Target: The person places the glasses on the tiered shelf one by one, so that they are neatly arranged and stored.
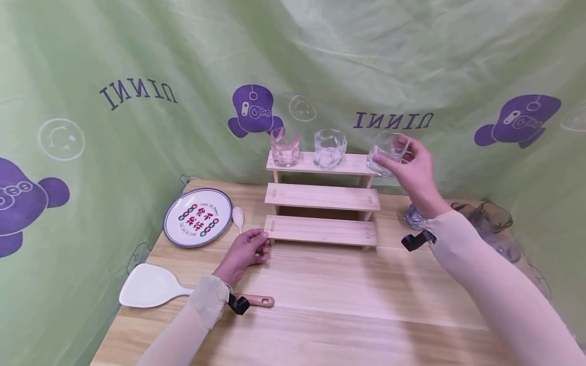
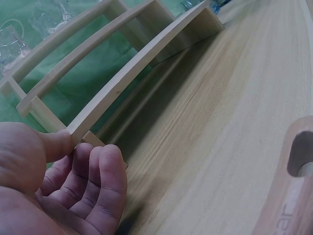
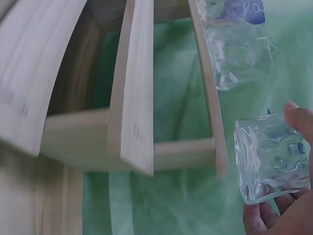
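A three-tier wooden stand (image 1: 322, 196) is on the table, with a pinkish-looking glass (image 1: 286, 152) and a clear glass (image 1: 330, 152) upright on its top tier. My right hand (image 1: 415, 170) grips another clear glass (image 1: 383, 152) at the top tier's right end. In the right wrist view a narrow gap shows between this held glass (image 3: 271, 156) and the tier's edge. My left hand (image 1: 244, 254) pinches the left end of the lowest tier; the left wrist view shows the thumb on the board's corner and the other fingers curled beneath.
Left of the stand lie a white plate (image 1: 198, 217) with red lettering and a small white spoon (image 1: 238, 218). A white spatula (image 1: 151, 285) with a wooden handle passes under my left forearm. A glass object (image 1: 414, 217) and dark transparent material (image 1: 492, 218) lie at the right.
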Motion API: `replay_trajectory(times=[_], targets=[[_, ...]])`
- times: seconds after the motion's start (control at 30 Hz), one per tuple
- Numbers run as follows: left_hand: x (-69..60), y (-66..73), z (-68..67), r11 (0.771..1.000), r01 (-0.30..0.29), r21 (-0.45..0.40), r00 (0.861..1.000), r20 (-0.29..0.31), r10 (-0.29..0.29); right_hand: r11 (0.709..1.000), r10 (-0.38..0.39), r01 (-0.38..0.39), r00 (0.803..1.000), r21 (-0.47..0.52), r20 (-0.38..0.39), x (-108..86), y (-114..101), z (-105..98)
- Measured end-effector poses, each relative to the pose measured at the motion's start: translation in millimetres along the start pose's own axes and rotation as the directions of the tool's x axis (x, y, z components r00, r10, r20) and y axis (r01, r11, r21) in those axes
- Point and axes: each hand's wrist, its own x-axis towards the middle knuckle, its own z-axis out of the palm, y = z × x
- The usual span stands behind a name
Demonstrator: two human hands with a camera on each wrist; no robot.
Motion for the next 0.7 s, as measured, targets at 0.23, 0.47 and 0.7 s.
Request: replay_trajectory(times=[0.23, 0.47, 0.7], targets=[[-0.6, 0.4, 0.7, 1.000, -0.006, 0.005, 1.000, 0.000, 0.006, 1.000, -0.008, 0.008, 1.000, 0.002, 0.020, 8.5, -7, 25], [0.8, 0.3, 0.9, 1.000, -0.008, 0.005, 1.000, -0.002, 0.008, 1.000, 0.011, -0.010, 0.999, -0.020, 0.034, 14.4, -9, 34], [2.1, -1.1, 0.7, 1.000, -0.002, -0.001, 1.000, 0.006, 0.002, 0.999, 0.035, -0.034, 0.998, -0.019, 0.053, 15.6, -7, 38]])
